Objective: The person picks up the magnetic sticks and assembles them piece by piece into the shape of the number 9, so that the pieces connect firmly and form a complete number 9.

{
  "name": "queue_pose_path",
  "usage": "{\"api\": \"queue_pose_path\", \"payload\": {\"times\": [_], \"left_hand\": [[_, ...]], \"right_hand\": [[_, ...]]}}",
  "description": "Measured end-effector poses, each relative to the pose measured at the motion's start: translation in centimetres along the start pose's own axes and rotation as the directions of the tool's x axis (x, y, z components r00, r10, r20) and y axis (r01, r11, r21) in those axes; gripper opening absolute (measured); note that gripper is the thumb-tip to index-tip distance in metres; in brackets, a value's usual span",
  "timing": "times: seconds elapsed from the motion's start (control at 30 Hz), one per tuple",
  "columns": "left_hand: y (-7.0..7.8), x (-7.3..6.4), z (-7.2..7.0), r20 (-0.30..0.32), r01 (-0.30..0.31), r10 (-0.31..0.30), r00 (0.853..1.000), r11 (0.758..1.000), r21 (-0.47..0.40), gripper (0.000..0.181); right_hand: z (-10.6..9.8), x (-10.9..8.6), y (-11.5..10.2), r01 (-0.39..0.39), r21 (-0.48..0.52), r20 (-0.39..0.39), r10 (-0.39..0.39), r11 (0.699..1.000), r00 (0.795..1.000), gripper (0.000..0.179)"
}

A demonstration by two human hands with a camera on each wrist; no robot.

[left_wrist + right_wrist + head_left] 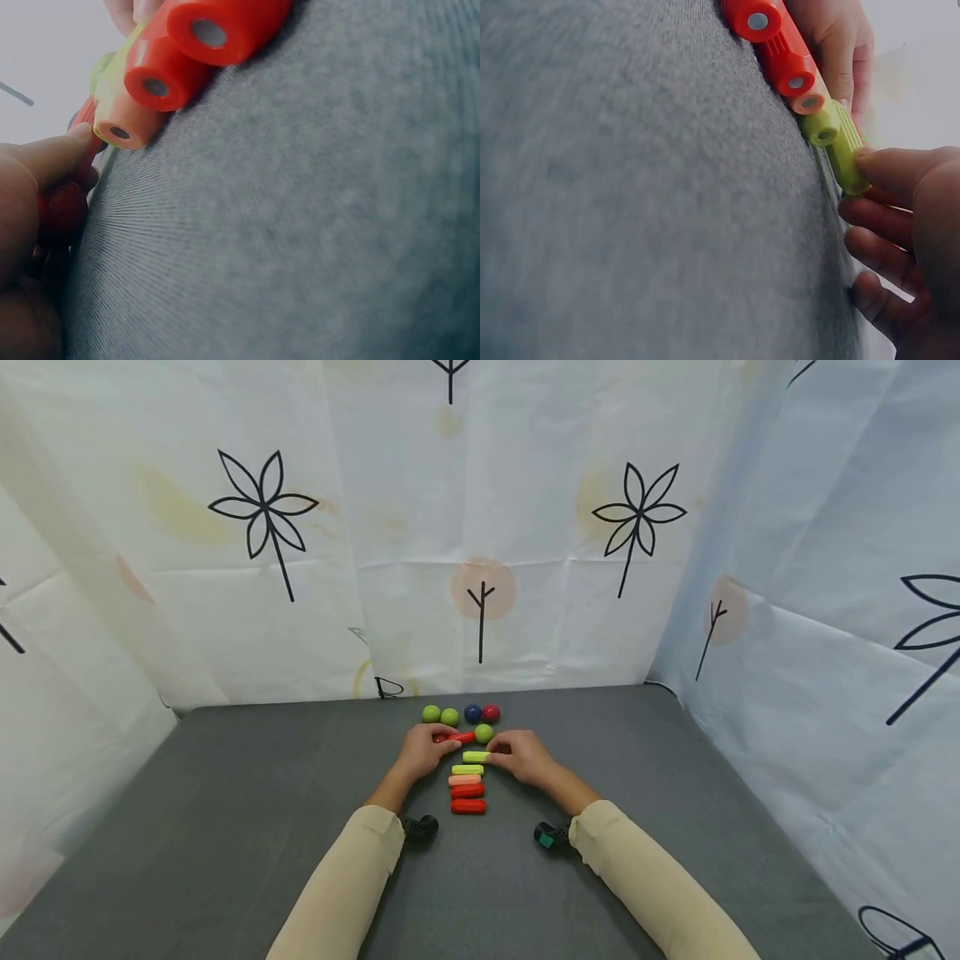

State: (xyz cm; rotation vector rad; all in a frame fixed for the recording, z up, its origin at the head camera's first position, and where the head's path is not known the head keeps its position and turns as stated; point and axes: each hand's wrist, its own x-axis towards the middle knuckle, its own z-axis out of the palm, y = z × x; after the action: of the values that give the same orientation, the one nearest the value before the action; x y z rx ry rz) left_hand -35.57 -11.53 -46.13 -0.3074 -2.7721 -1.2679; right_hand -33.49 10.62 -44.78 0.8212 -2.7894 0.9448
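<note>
My left hand point(426, 750) pinches a red magnetic stick point(463, 738) between thumb and fingers. A dark red ball point(64, 210) sits under that hand, at the stick's near end in the left wrist view. With thumb and fingertips my right hand point(522, 757) grips a yellow-green magnetic stick point(847, 159) close to the table. Nearer me lie another yellow-green stick point(467, 770), a salmon stick point(465, 781) and two red sticks point(467, 791), side by side in a column. Grey metal discs show in the stick ends.
Beyond the hands stand two green balls point(440, 716), a blue ball point(472, 714) and a red ball point(491, 713) in a row. Another green ball point(483, 733) is between the hands. A white patterned cloth point(540, 635) hangs behind the dark grey table point(247, 827).
</note>
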Motion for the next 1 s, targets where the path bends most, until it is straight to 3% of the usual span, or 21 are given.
{"api": "queue_pose_path", "payload": {"times": [0.27, 0.4, 0.63, 1.0], "left_hand": [[-0.1, 0.2, 0.1, -0.005, 0.015, -0.015, 1.000, 1.000, -0.001, 0.025], [-0.2, 0.2, 0.1, -0.007, 0.005, -0.005, 1.000, 1.000, 0.005, 0.025], [-0.3, 0.1, 0.1, -0.009, -0.011, 0.011, 1.000, 1.000, 0.018, 0.024], [-0.5, 0.3, 0.1, -0.002, 0.007, -0.007, 1.000, 1.000, 0.015, 0.026]], "right_hand": [[-0.9, -1.4, 0.5, -0.119, 0.104, -0.125, 0.132, 0.987, 0.983, 0.010], [-1.2, -1.8, 0.7, -0.124, 0.115, -0.223, 0.147, 0.986, 0.964, 0.011], [-1.3, -1.6, 0.7, -0.075, 0.028, -0.342, 0.080, 0.997, 0.936, 0.011], [-0.7, -0.9, 0.6, 0.027, -0.130, -0.392, -0.076, 0.991, 0.917, 0.013]]}}
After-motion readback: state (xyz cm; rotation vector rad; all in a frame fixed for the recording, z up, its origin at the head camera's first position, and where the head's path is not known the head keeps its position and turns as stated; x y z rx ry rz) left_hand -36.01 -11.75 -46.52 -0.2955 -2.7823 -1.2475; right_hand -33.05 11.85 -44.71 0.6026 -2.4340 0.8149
